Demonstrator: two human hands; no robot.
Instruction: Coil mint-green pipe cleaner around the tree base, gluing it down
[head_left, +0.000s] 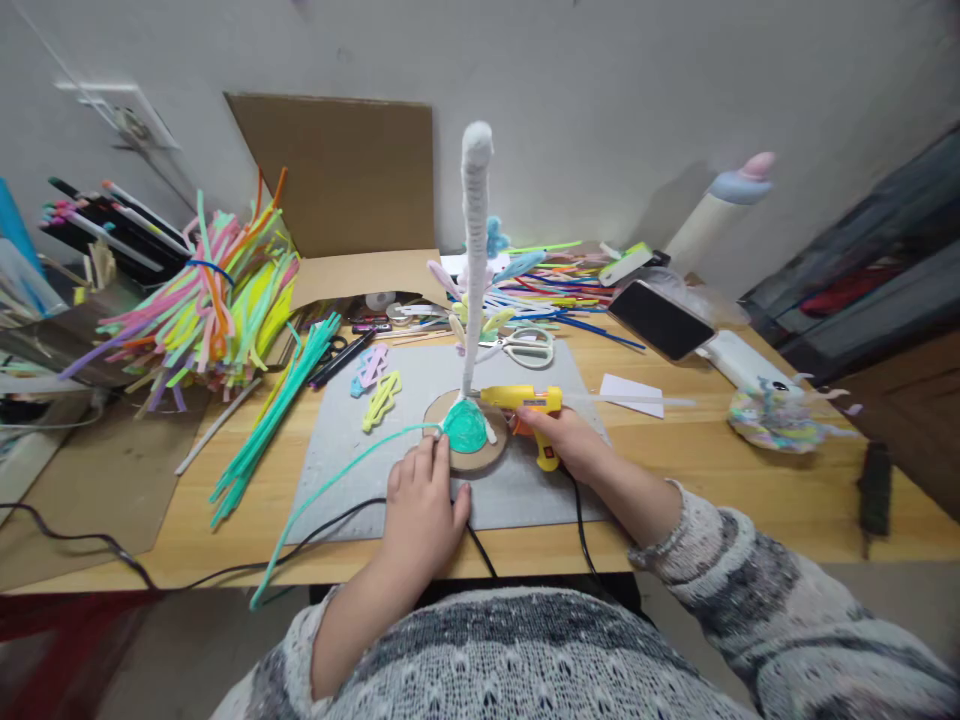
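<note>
My right hand (pixel 566 437) is wrapped round a yellow hot glue gun (pixel 536 400), its nozzle close to the foot of a tall white wrapped post (pixel 475 240). The post stands upright on a round cardboard base (pixel 480 461). A flat green coil of pipe cleaner (pixel 465 428) lies on that base, and its loose end (pixel 322 490) trails left over the table's front edge. With its fingertips at the coil's left edge, my left hand (pixel 427 495) rests on the base and the mat; whether it pinches the green strand is hard to see.
A grey mat (pixel 337 480) lies beneath the work. Green pipe cleaners (pixel 274 420) and a colourful bundle (pixel 217 300) lie left. White-handled scissors (pixel 529 348), a phone (pixel 661 318) and paper (pixel 632 394) sit behind and right. A black cord (pixel 300 545) runs along the front.
</note>
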